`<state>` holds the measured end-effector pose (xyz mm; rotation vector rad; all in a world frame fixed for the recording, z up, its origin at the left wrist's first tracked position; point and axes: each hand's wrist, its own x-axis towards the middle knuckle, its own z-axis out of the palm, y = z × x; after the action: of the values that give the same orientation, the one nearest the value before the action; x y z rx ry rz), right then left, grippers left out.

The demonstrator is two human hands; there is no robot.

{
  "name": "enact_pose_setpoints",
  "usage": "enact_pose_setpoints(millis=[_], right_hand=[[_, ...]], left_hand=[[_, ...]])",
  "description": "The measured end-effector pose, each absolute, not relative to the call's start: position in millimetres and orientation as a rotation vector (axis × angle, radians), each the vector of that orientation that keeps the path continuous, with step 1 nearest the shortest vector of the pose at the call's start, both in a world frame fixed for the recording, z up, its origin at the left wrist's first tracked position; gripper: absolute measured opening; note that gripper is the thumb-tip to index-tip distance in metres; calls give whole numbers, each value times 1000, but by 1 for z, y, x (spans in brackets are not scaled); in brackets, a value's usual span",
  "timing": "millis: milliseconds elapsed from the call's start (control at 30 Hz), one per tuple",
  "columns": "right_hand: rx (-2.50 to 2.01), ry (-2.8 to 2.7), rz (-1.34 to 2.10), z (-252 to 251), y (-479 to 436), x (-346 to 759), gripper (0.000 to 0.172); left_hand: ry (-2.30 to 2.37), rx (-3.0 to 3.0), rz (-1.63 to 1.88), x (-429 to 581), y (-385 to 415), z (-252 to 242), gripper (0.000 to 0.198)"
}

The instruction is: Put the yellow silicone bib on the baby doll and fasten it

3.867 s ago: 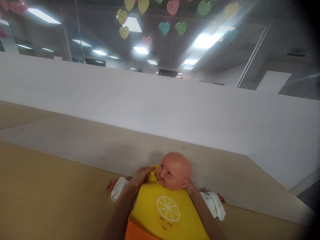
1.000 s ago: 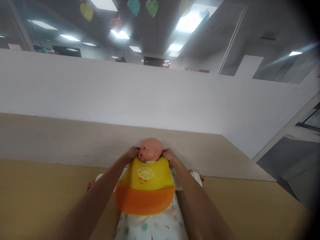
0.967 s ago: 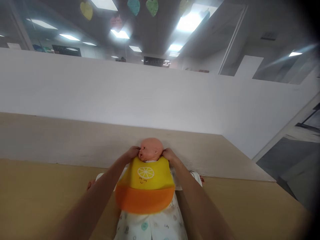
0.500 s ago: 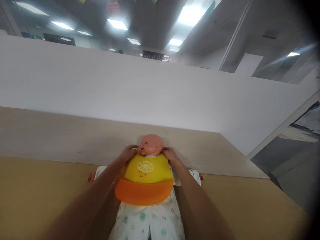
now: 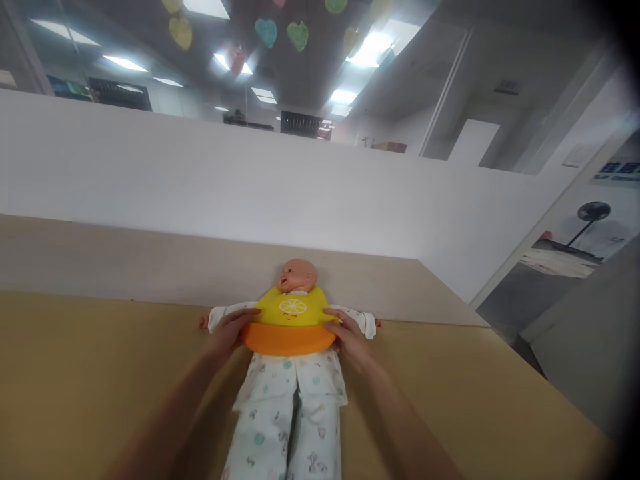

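A baby doll (image 5: 299,273) in white printed pyjamas lies on its back on a tan wooden table (image 5: 75,373), head towards the wall. It wears a yellow bib (image 5: 290,313) with a lemon print and an orange catch pocket. My left hand (image 5: 231,330) rests on the doll's side at the left end of the orange pocket, fingers extended along it. My right hand (image 5: 346,335) lies against the right end of the pocket, fingers spread. Both forearms reach in from the bottom edge.
A low white partition wall (image 5: 200,180) runs behind the table. Paper hearts (image 5: 265,30) hang from the ceiling above it. The table's right edge drops off to a floor where a standing fan (image 5: 587,220) is visible.
Both hands have come down from the doll's neck to the sides of the bib's orange pocket. The view has pulled back, showing the doll's legs.
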<state>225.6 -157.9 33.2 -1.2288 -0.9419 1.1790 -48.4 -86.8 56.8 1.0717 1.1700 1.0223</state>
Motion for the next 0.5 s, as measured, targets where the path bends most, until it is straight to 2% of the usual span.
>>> enact_pose_setpoints(millis=[133,267,367,500], right_hand=[[-1259,-873,1092,50,-162,222,49],[-1327,-890,1011,61,-168,222,46],[-1338,-902,1040,48,-177,219,48],[-1286,-873,1040,28,-190,215,59]], left_hand=[[1109,989,1139,-38,-100,70,37],[1245,1096,1060,-31,-113,71,39],[1294,1198,1026,-32,-127,53,51],[1237,1284,1071,-36,-144,29,76]])
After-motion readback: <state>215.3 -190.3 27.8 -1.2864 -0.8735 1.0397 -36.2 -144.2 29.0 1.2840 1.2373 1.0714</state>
